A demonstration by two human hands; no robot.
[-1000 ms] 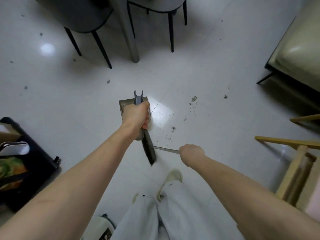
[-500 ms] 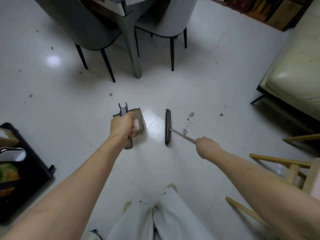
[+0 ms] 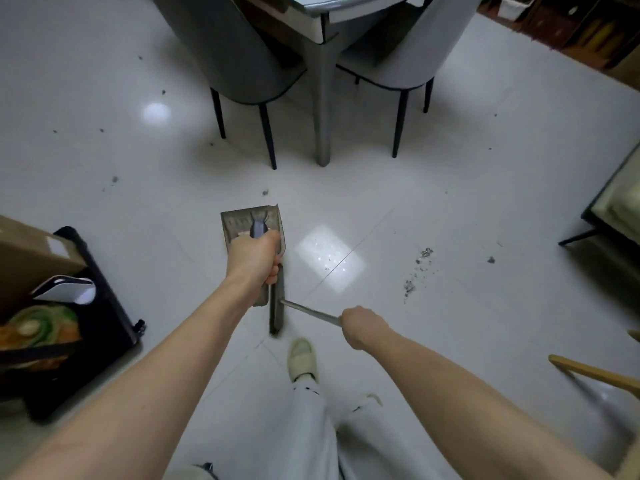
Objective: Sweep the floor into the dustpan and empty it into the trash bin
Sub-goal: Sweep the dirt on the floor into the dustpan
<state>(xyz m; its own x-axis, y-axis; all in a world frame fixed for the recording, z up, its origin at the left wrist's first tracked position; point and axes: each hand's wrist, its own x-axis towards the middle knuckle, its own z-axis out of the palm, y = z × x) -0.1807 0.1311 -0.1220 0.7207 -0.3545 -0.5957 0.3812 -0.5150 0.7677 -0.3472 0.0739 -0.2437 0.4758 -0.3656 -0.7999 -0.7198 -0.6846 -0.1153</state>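
**Broom head pulled in against the dustpan mouth**

The left hand is wrapped round the dark grey handle of the flat grey-brown plastic dustpan, which sits on the glossy white tiled floor just ahead of the person's feet. The right hand is clamped in a fist on the thin metal shaft of the narrow dark-bristled broom, whose head lies touching the right edge of the pan. The two hands are apart, each on its own tool.

Both tools look light and rigid; the pan is best held at the handle so its lip can be pressed flat to the tile, since the floor looks slick and a light pan would probably slide under a push. The shaft is thin and smooth, so a firm grip low down should give control of the soft bristles. The scattered grey dust pile lies well to the right, loose and fine, and is likely to scatter under a fast stroke.

Compared with half a second ago, the broom head has swung in from a gap beside the pan to rest against it, and the right hand has drawn closer to the body. The pan's open face now shows more fully.
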